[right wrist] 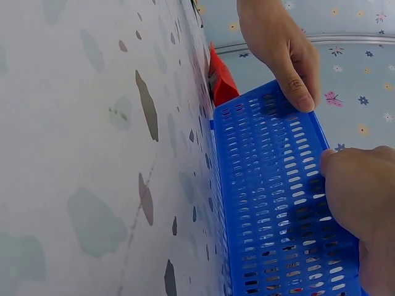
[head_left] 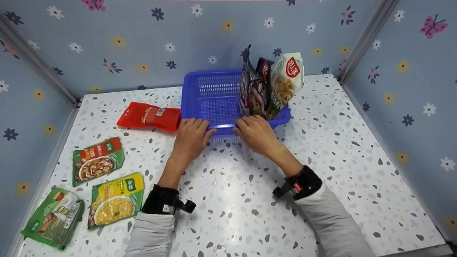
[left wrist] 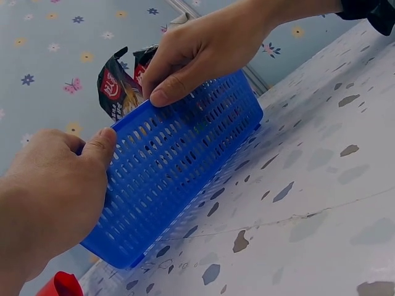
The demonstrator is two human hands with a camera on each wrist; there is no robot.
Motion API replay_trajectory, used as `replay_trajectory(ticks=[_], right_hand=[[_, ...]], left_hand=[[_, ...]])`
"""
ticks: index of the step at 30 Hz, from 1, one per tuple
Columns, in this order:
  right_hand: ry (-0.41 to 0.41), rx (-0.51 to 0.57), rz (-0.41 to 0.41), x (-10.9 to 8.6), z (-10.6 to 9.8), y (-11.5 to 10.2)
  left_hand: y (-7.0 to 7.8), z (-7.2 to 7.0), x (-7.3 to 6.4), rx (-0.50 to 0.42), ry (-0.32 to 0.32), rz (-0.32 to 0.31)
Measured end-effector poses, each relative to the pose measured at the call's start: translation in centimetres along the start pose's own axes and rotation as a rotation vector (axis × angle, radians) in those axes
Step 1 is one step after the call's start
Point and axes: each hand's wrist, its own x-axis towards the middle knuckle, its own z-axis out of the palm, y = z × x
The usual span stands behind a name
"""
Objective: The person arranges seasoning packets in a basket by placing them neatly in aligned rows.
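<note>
A blue plastic basket (head_left: 210, 101) with slotted walls stands at the back of the table. My left hand (head_left: 191, 138) grips its front rim near the left corner, thumb on the near side and fingers over the edge. Further right on the same rim, my right hand (head_left: 257, 137) holds on in the same way. Several food pouches stand upright at the basket's right end: dark ones (head_left: 254, 94) and a white and green one (head_left: 285, 84). In the left wrist view both thumbs press the outside of the slotted wall (left wrist: 179, 154).
A red pouch (head_left: 148, 116) lies against the basket's left side. Further left on the speckled table (head_left: 228, 200) are a red and green pouch (head_left: 98, 160), a yellow pouch (head_left: 116, 200) and a green pouch (head_left: 53, 217). Flowered wall panels (head_left: 135, 46) enclose the back and sides.
</note>
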Motion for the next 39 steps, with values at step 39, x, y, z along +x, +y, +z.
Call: replay_trajectory(ticks=[39], right_hand=[[-0.016,0.034,0.025,-0.2,0.4,0.0]], left_hand=[[-15.8,-6.1,-0.7,-0.033,-0.375,-0.323]])
